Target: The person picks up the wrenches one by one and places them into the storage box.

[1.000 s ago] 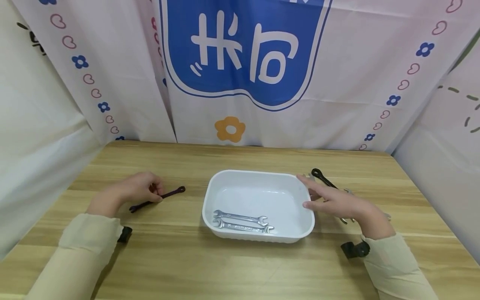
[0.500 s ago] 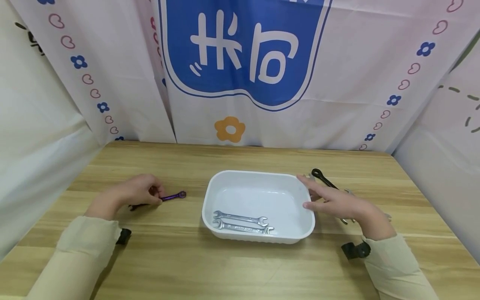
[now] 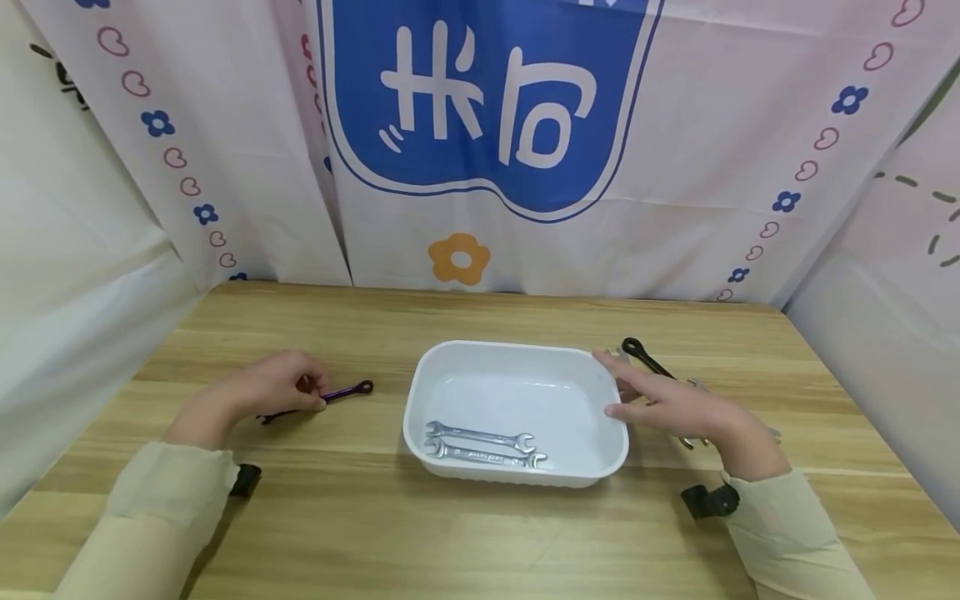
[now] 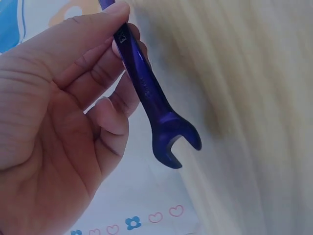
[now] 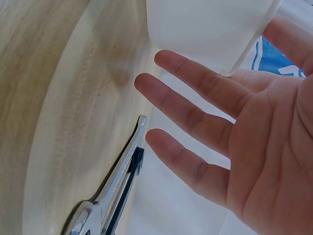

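Note:
My left hand (image 3: 281,385) pinches a dark purple combination wrench (image 3: 347,392) between thumb and fingers, left of the white tub. In the left wrist view, the wrench's open end (image 4: 173,137) points down, away from the palm. Two silver open-end wrenches (image 3: 480,435) lie side by side along the near side inside the white plastic tub (image 3: 517,479). My right hand (image 3: 667,404) touches the tub's right rim. Its fingers (image 5: 190,115) extend nearly straight outside the tub wall, close above other wrenches.
Right of the tub, partly hidden under my right hand, lie a black wrench (image 3: 647,357) and several silver wrenches (image 3: 697,383) on the wooden table (image 3: 480,542). A white printed cloth (image 3: 405,242) hangs along the table's back edge.
The purple wrench has turned slightly in my left fingers, its ring end shifting a little nearer. My right hand and the tub have stayed nearly in place.

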Demonstrator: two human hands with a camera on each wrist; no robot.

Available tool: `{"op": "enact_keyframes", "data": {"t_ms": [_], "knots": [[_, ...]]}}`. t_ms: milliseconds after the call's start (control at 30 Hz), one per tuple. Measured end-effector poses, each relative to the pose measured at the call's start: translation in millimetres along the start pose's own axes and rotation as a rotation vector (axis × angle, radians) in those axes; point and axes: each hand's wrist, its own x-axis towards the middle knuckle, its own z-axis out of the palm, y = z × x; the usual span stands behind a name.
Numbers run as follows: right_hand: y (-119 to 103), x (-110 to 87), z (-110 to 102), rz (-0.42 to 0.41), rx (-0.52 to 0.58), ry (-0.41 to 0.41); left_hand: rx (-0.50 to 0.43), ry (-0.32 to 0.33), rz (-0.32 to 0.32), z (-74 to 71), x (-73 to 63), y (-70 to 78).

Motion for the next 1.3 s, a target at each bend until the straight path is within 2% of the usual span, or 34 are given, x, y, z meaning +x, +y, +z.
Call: {"op": "enact_keyframes", "data": {"t_ms": [333, 433, 667, 867, 967, 1300], "knots": [[1.2, 1.1, 0.0, -0.005, 0.002, -0.007, 0.010, 0.028, 0.001, -4.6, -2.5, 20.9], [1.0, 1.4, 0.2, -0.008, 0.006, -0.007, 0.029, 0.029, 0.019, -6.2, -3.0, 29.9], [0.5, 1.4, -0.1, -0.004, 0.013, 0.000, 0.069, 0.071, 0.099, -11.1, -3.4, 51.4], [-0.6, 0.6, 0.3, -0.003, 0.019, -0.003, 0.093, 0.082, 0.137, -15.4, -3.0, 71.0], [-0.9, -0.1, -0.1, 0.001, 0.020, -0.001, 0.109, 0.088, 0.167, -16.2, 1.0, 80.9], [-1.9, 0.1, 0.5, 0.015, 0.031, -0.004, 0.135, 0.131, 0.322, -14.7, 22.2, 115.1]]}}
